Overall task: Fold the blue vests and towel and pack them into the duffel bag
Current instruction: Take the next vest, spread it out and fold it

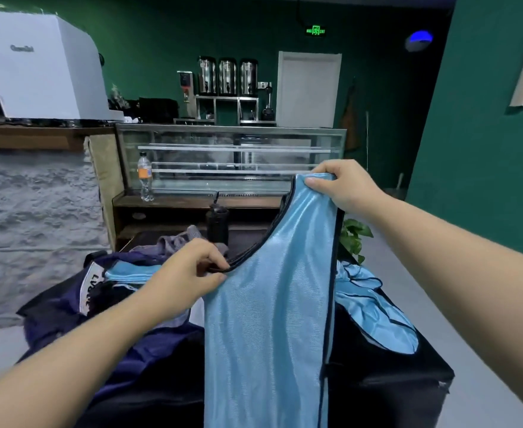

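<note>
At centre frame I hold a blue vest (269, 319) up off the dark worktop (387, 375), letting its length hang straight down toward the bottom edge so the fabric smooths itself before folding. My right hand (343, 186), high at centre right, has its grip closed round the top of one shoulder strap, thumb pressed on the front of the cloth; raised this way, it carries the weight. My left hand (189, 273), lower and left of centre, pinches the dark-trimmed neckline between thumb and fingers, seemingly to bring the straps level. The navy duffel bag (78, 307) lies open at lower left, a folded blue piece (130, 271) already resting in its mouth, near my left hand. Another blue vest (374, 307) lies crumpled on the worktop at right, just behind the hanging one, apparently waiting its turn. Grey cloth (177, 242), possibly the towel, sits beyond the bag.
</note>
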A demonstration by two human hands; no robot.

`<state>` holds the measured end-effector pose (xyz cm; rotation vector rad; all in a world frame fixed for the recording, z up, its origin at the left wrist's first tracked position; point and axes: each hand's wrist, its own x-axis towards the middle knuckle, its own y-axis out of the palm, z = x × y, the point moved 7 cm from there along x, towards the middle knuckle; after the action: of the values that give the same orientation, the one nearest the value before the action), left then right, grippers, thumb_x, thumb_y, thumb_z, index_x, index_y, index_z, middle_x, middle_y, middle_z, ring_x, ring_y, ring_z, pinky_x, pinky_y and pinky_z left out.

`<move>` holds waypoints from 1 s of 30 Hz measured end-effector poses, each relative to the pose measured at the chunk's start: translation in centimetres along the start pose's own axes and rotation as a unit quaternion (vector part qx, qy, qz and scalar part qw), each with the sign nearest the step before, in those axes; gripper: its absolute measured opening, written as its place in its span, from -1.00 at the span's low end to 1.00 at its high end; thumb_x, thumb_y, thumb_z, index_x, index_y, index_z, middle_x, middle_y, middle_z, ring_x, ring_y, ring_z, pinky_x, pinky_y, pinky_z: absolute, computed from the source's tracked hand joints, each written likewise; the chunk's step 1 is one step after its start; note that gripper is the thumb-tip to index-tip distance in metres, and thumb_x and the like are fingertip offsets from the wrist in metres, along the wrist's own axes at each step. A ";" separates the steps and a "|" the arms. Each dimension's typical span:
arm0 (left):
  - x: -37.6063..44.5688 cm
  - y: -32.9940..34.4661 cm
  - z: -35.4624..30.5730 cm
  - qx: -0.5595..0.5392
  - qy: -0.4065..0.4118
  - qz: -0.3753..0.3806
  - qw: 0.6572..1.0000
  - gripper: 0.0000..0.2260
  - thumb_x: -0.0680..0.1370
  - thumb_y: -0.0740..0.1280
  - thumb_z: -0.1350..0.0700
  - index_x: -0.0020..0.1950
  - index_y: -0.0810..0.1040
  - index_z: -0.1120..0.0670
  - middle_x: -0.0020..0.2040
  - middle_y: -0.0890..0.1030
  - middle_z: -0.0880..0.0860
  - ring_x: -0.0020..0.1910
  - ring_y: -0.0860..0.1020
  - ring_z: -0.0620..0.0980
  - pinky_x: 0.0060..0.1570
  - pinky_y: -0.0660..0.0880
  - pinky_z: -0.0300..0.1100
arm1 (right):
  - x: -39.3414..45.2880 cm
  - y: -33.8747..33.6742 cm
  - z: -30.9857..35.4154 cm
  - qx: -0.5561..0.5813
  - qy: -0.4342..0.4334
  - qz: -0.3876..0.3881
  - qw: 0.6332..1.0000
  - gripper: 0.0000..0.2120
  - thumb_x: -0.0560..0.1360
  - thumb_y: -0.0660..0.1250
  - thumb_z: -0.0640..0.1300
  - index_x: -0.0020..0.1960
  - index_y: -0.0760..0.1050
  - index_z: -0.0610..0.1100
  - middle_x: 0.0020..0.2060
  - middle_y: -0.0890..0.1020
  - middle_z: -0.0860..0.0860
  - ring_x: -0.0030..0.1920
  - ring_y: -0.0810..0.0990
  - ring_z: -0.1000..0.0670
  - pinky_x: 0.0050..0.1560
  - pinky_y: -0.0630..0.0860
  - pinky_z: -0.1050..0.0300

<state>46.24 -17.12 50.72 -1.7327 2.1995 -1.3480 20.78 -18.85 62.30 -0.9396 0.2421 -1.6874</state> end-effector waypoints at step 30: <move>5.6 18.5 26.0 -0.198 -0.315 -0.130 0.919 -0.63 0.54 0.19 0.43 -0.13 0.63 0.00 -0.07 0.62 -0.09 -0.35 0.49 -0.27 -0.37 0.36 -0.54 | 11.5 22.4 -27.5 -0.181 0.124 0.191 0.957 -0.91 0.57 0.06 -0.31 0.01 0.26 -0.15 -0.29 0.37 -0.01 -0.26 0.35 -0.06 -0.29 0.24 0.08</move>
<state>42.97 -37.04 25.40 -2.2377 1.9774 -0.2559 17.58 -45.16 36.04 -0.8734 0.8708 -1.4182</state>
